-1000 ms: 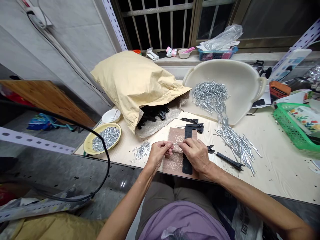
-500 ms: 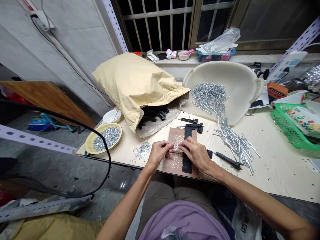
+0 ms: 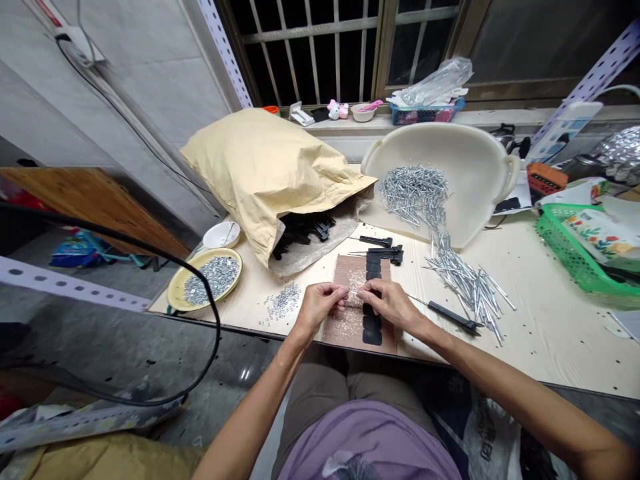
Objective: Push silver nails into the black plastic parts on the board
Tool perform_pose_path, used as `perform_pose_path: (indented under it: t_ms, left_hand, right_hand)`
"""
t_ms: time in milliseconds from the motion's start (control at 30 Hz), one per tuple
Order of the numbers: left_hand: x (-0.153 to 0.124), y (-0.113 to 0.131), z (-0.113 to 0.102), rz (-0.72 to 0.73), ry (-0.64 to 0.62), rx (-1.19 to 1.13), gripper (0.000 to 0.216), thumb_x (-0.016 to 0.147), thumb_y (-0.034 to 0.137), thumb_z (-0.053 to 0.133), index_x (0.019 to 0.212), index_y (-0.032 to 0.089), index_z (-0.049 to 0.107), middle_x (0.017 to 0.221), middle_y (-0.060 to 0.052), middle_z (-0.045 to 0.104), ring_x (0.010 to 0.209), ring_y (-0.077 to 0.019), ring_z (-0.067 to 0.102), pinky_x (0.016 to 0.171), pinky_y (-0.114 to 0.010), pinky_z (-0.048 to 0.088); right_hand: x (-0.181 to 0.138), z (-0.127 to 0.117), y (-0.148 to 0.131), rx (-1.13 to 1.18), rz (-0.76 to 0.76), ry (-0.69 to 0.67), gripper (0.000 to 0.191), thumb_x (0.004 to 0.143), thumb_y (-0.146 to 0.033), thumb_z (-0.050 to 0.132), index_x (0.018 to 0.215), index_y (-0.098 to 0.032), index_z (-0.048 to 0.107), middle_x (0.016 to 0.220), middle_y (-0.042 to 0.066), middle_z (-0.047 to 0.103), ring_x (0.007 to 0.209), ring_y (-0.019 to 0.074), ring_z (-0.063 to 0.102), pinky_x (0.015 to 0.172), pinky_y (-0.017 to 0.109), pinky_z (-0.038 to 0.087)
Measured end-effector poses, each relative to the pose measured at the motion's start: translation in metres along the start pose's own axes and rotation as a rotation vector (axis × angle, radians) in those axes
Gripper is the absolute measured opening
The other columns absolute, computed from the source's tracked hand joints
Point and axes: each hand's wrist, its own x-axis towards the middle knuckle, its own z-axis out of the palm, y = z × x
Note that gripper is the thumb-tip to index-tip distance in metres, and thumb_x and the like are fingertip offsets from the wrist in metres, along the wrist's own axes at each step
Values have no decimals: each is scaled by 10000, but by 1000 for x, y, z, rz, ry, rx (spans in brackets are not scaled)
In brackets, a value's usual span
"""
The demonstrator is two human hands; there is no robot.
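My left hand (image 3: 321, 305) is closed in a pinch over the brown board (image 3: 343, 330); whatever sits between its fingertips is too small to make out. My right hand (image 3: 391, 304) pinches a thin metal nail (image 3: 353, 292), whose end points at the left fingertips. Below the right hand, a row of black rounded pads (image 3: 372, 328) runs down the board, partly covered. Right of that hand lies a black plastic stake (image 3: 453, 317) with a thin metal pin sticking out. More black stakes (image 3: 384, 253) lie beyond the board. Small metal pieces (image 3: 283, 300) are scattered left of my left hand.
Loose nails (image 3: 470, 280) spill from a tilted white basin (image 3: 475, 167). A yellow sack (image 3: 270, 173) with black parts in its mouth lies at the back. A yellow dish (image 3: 176, 293) of metal pieces and a white bowl (image 3: 213, 235) stand left, a green basket (image 3: 565, 260) right.
My hands have come slightly closer together, and less of the nail shows between them. The whole view has shifted a little.
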Motion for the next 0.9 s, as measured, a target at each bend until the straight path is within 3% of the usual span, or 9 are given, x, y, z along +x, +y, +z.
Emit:
perform_pose_path:
  t_ms: [100,233,333,467,567,700,833,900]
  left_hand:
    - [1,-2,6,18,-12,53,429,700,458,686,957,115,703,638,-1,582,490,-75,493,460,-191,389]
    - [2,-5,13,46,48,126,573,783,493,582,1254,168,555,620,34,500,429,-58,393,406,-183,310]
    - [4,-10,16,137,128,262,522,796,466,577,1220,160,587,706,-2,543,531,-86,459,512,-209,385]
    - [5,-20,21,301,230,463,421,811,404,576,1164,180,626,797,-27,581,684,-134,521,695,-260,433]
    - [3,-24,25,342,276,563,399,849,376,527,1196,191,597,859,-46,614,707,-148,551,720,-281,447]
    - [1,-25,27,341,284,553,387,893,360,457,1229,197,558,1134,-98,622,973,-193,596,850,-316,451]
    - [1,-25,27,299,301,543,409,910,355,428,1271,181,512,1231,-114,589,1099,-215,563,934,-358,429]
    - [2,-26,28,295,320,556,400,913,349,423,1259,174,521,1228,-116,593,1106,-218,563,953,-371,421]
  right_hand:
    - [-1,-12,9,-60,-33,48,182,891,-322,511,832,-188,620,786,13,629,733,143,568,670,250,408]
    - [2,-32,37,-338,-54,157,182,910,-321,480,876,-207,619,869,22,615,760,144,556,641,242,391]
    - [14,-42,62,-510,-70,159,231,934,-331,433,874,-198,612,843,26,587,710,136,529,558,228,349]
    - [22,-43,79,-586,-157,133,283,945,-338,409,846,-174,617,823,46,582,768,155,521,584,244,374]
    - [7,-36,76,-568,-299,45,315,967,-276,342,854,-167,616,797,43,584,750,145,510,593,253,403]
    - [-8,-34,69,-534,-532,-194,336,973,-217,295,851,-189,607,762,19,573,715,131,494,565,247,410]
    - [3,-42,71,-537,-293,6,342,976,-235,276,855,-159,587,783,41,554,696,127,481,540,238,406]
    - [2,-40,71,-551,-306,8,353,975,-211,258,839,-150,578,760,38,540,683,122,467,531,232,397]
